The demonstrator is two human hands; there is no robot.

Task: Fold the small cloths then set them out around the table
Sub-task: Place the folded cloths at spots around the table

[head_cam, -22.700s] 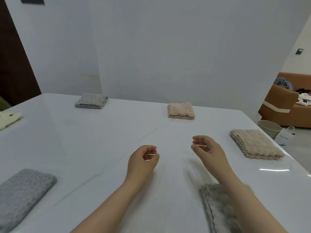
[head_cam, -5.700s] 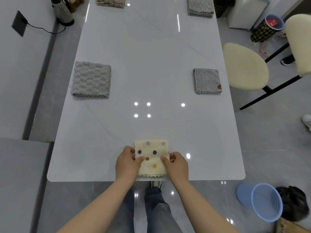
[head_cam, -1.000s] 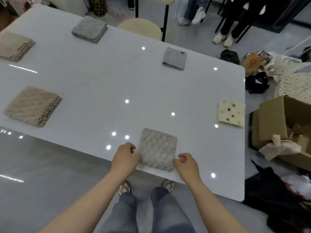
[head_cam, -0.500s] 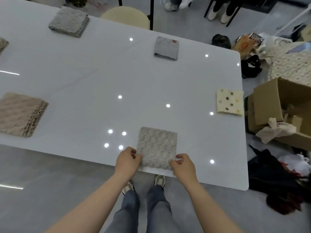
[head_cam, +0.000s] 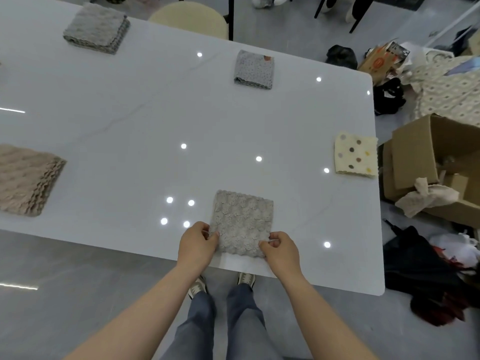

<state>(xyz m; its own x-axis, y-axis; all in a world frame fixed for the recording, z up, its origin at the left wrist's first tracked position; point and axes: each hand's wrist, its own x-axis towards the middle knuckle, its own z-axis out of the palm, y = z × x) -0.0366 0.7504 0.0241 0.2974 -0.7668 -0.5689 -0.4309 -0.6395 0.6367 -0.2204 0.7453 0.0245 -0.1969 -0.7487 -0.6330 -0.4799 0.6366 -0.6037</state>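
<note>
Textured grey-beige cloth (head_cam: 242,222): folded square, flat on white table (head_cam: 130,113), just inside the near edge.

Left hand (head_cam: 197,244): pinching the cloth's near left corner, thumb on top, fingers curled. Right hand (head_cam: 281,252): pinching the near right corner in the same way. Both corners covered by the hands; fingertips under the fold hidden.

Right of the cloth, at the table's short end: cream dotted cloth (head_cam: 355,155), folded, its far side reaching the table edge. Beyond the cloth, near the far edge: grey speckled cloth (head_cam: 254,70), folded, with a small reddish mark at one corner, too small to identify. Far left beyond the cloth: thick grey cloth (head_cam: 97,28), folded. Left of the cloth: tan cloth (head_cam: 26,178), folded, cut off by the frame edge.

Further right than the dotted cloth, on the floor: open cardboard box (head_cam: 420,152), partly cut off, contents unclear. Below the cloth, under the table edge: legs and shoe tips only.
</note>
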